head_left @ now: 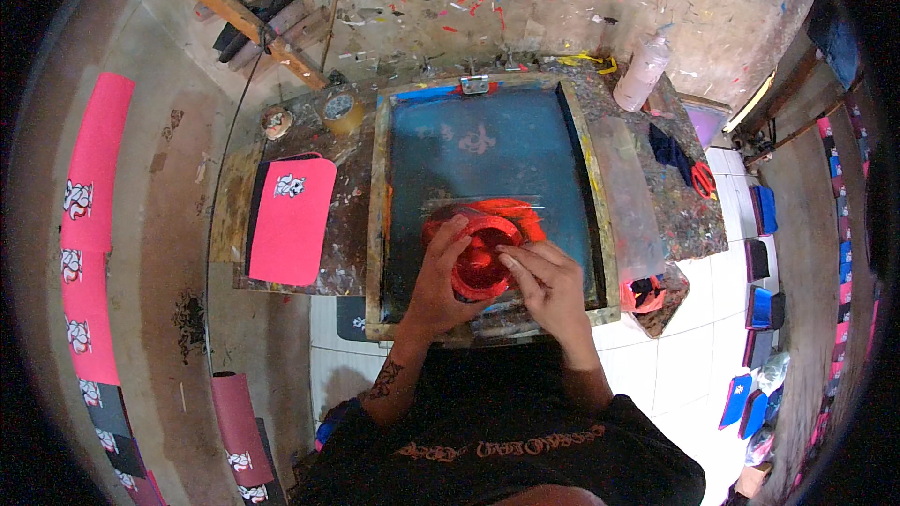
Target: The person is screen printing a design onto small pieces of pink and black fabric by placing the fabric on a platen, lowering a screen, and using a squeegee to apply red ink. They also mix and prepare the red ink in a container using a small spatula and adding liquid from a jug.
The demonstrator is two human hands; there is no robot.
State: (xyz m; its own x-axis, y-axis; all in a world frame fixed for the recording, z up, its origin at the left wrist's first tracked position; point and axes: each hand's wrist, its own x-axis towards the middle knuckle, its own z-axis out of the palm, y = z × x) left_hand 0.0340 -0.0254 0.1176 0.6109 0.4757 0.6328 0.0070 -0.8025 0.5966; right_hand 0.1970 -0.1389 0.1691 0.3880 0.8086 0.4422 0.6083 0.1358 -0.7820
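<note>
A wooden-framed printing screen (380,187) with dark blue mesh lies flat on the worktable in front of me. Over its near end I hold a round tub of red ink (480,258). My left hand (441,276) wraps the tub's left side. My right hand (548,281) rests on the tub's right rim, fingers reaching over its mouth. A smear of red ink (511,211) sits on the mesh just beyond the tub. A faint pale motif (476,139) shows in the mesh further back.
A pink fabric piece with a white print (291,220) lies left of the screen. A tape roll (339,108) and a white bottle (642,73) stand at the back. Red scissors (703,178) lie right. Printed pink pieces (89,215) line the floor left; blue ones (764,305) lie right.
</note>
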